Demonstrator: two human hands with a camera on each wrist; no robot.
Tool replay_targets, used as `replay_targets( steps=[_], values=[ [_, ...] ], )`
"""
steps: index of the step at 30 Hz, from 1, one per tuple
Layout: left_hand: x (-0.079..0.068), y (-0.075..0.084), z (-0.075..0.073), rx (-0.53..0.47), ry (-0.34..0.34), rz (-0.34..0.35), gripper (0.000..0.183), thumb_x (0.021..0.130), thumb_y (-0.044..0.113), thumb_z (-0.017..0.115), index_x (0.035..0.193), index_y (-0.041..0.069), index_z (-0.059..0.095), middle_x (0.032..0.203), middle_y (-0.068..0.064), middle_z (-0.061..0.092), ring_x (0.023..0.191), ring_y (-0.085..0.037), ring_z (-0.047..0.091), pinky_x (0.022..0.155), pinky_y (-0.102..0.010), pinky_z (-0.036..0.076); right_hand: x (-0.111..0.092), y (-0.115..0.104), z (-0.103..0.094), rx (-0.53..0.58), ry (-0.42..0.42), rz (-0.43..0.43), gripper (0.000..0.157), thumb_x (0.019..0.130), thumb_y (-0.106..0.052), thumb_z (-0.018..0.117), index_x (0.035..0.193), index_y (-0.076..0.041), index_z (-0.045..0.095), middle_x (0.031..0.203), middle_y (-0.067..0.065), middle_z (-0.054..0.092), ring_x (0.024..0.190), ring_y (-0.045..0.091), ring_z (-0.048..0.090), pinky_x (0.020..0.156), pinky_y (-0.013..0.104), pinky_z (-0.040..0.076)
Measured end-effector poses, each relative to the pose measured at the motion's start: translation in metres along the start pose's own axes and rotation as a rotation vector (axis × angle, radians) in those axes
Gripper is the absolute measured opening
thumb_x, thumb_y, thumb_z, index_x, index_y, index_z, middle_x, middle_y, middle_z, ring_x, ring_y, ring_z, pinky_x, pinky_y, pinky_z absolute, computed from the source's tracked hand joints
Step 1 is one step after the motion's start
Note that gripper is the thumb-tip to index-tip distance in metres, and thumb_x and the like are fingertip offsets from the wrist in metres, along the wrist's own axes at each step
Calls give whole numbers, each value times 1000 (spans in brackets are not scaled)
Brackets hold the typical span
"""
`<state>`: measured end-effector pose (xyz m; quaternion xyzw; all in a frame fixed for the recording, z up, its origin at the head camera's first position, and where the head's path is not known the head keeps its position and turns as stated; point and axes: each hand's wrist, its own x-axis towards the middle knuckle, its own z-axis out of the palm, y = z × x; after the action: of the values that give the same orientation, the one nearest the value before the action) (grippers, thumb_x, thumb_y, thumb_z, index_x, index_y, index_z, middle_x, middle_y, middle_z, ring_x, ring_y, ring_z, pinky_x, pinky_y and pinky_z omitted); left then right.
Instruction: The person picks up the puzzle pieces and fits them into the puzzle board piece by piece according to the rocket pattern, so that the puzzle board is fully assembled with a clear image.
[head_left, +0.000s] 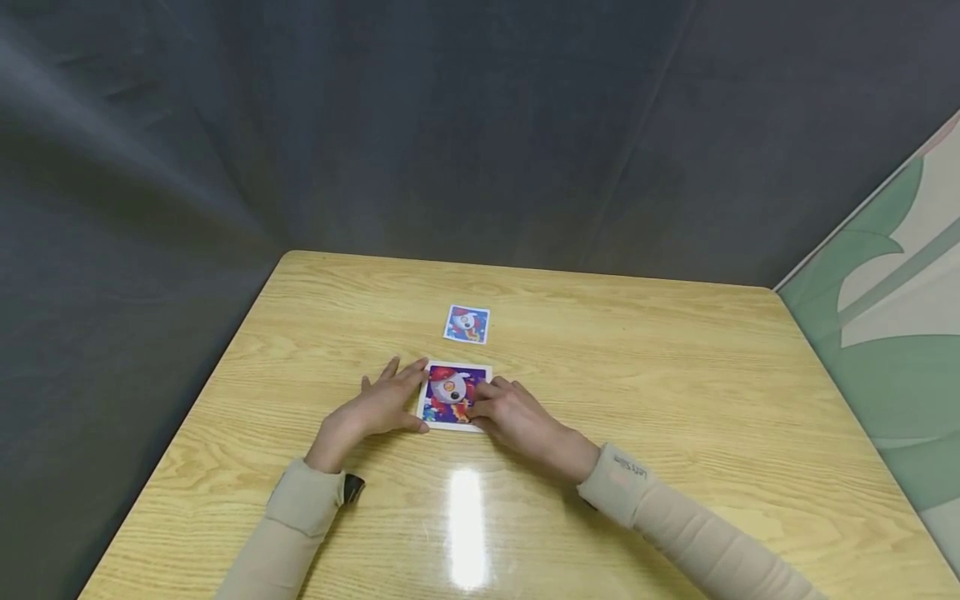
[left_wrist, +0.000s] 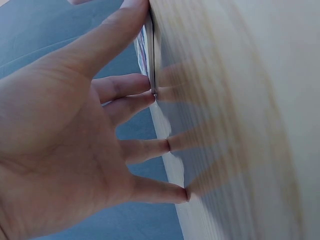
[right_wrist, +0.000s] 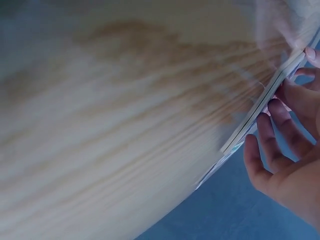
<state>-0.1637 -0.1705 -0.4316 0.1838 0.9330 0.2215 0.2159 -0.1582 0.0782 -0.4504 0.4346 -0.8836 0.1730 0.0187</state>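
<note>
A square white-bordered picture board (head_left: 448, 397) with a cartoon of a white round figure in red and purple lies flat on the table. My left hand (head_left: 382, 402) rests at its left side, fingers spread; thumb and index finger touch the border near two corners. In the left wrist view the other fingertips (left_wrist: 181, 194) stand on the tabletop. My right hand (head_left: 517, 418) reaches over the right part of the picture with bent fingers, fingertips on its surface. I cannot tell whether they pinch a small piece there. In the right wrist view the board's layered edge (right_wrist: 252, 112) shows beside the thumb.
A smaller card (head_left: 467, 324) with the same cartoon lies just beyond the board. The wooden table (head_left: 637, 375) has a bright light reflection at its front. A dark curtain (head_left: 480, 133) hangs behind and to the left; a green-and-white patterned panel (head_left: 892, 333) stands on the right.
</note>
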Motion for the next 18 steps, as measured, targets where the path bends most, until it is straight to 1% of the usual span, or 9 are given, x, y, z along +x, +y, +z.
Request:
replay_targets(
  steps=[6, 18],
  values=[
    [-1, 1, 0, 2, 2, 0, 86, 81, 35, 75, 150, 5, 33, 161, -8, 12, 144, -43, -2, 99, -79, 2, 0, 4, -1, 53, 27, -39, 15, 85, -9, 73, 99, -11, 76, 96, 0, 64, 83, 16, 55, 69, 28, 49],
    [-1, 0, 0, 1, 7, 11, 86, 82, 34, 75, 150, 5, 32, 161, -8, 13, 144, -44, -2, 99, -80, 3, -1, 2, -3, 34, 31, -46, 16, 84, -8, 73, 99, -10, 75, 96, 1, 65, 85, 17, 56, 71, 28, 50]
  ],
)
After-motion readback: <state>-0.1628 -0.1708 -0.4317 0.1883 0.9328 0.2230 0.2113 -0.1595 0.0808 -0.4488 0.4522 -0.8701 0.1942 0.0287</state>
